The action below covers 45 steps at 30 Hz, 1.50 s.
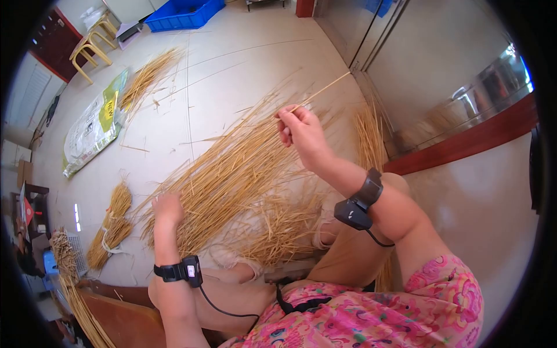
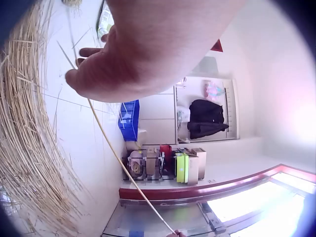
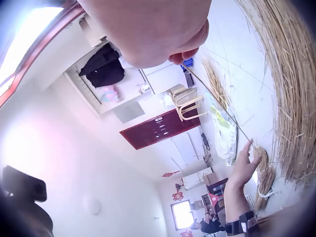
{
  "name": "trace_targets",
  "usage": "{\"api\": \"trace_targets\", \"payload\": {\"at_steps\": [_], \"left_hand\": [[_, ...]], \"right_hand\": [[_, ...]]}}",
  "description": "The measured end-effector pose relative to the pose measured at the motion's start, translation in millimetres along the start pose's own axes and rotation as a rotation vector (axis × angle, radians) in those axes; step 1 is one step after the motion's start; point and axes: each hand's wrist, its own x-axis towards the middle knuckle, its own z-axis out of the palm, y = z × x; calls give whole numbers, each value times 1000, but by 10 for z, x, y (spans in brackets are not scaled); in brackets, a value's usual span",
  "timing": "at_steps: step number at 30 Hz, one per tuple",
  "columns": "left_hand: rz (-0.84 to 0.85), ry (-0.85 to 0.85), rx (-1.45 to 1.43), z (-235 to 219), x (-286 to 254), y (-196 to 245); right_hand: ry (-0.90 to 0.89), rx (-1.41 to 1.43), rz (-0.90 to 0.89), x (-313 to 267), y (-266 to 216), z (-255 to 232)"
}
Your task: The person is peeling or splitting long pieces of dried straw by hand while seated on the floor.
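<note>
A large loose pile of straw stalks lies fanned over the tiled floor in front of my knees. My right hand is raised above the pile and pinches a single straw stalk between thumb and fingers; its tip pokes up and to the right. The same stalk runs down to my left hand, which sits low at the pile's near left edge. In the left wrist view my left hand holds the stalk in its fingertips, with the pile beside it.
A tied straw bundle lies at the left, with a loose sheaf and a printed sack further off. A blue crate and yellow stools stand at the back. More straw lines the metal-faced wall on the right.
</note>
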Motion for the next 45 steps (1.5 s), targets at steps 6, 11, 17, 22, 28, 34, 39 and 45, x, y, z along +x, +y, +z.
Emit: {"api": "trace_targets", "payload": {"at_steps": [6,11,17,22,28,34,39,45], "left_hand": [[392,185,-639,-372,-130,579],[503,68,-1047,-359,-194,1016],[450,343,-777,-162,-71,841],[450,351,-918,-216,-135,833],[481,259,-1270,-400,-180,957],[450,170,-1495,-391,-162,1031],[313,310,-1563,-344,-39,996],[-68,418,-1590,-229,99,711]], "right_hand": [[-294,-101,92,-252,322,198],[-456,-164,105,-369,536,317],[-237,-120,-110,-254,292,197],[-209,-33,-87,-257,196,196],[-313,-121,-94,-436,244,324],[-351,-241,-69,-446,342,341],[-282,-208,-126,-451,307,359],[-151,-105,-242,-322,264,270]]}}
